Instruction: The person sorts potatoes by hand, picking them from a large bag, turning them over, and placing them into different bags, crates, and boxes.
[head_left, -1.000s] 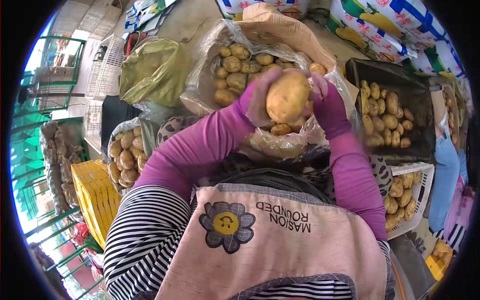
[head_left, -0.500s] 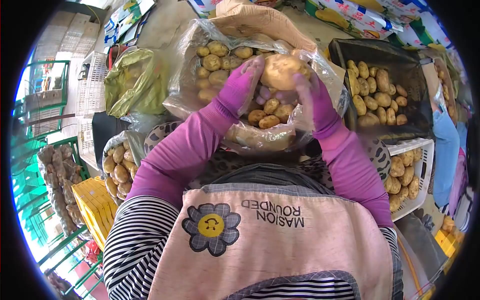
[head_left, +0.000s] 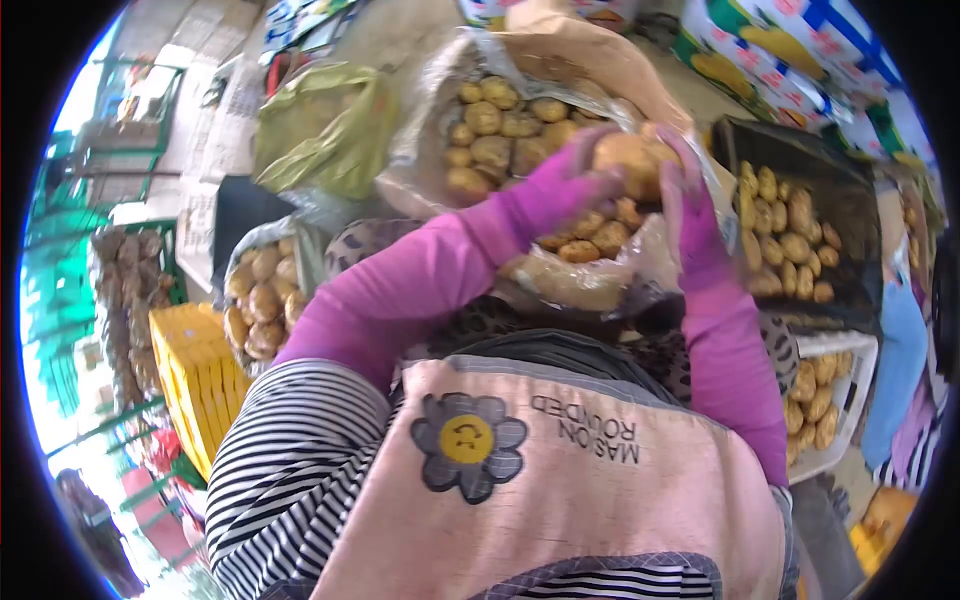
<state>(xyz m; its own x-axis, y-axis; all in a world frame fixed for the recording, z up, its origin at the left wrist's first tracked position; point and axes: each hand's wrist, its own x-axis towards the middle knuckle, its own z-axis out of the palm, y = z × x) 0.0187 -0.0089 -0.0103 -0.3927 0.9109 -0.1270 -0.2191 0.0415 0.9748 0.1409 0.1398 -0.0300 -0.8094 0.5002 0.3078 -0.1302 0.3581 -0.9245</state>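
One large potato [head_left: 630, 163] is held up above a plastic-lined brown paper sack [head_left: 420, 170]. My right hand [head_left: 688, 190] grips its right side, fingers bent around the edge. On the other side my left hand [head_left: 565, 188], smeared a little by motion, has its fingers against the potato's lower left. Purple sleeves run down both forearms onto the hands. Below them, smaller potatoes [head_left: 490, 118] lie in the sack, some partly covered by the clear plastic and by my hands.
To the right stand a black crate [head_left: 860, 270] of potatoes and a white crate [head_left: 858, 400] with more. A bag of potatoes [head_left: 262, 300], yellow crates [head_left: 195, 370] and a green plastic bag [head_left: 320, 135] are at left. Another person's blue-clad limb [head_left: 893, 350] shows far right.
The view has swung, shifting the sack and crates rightward. The potato stays between my hands but appears turned, and my left hand has moved from its upper left edge to its lower left.
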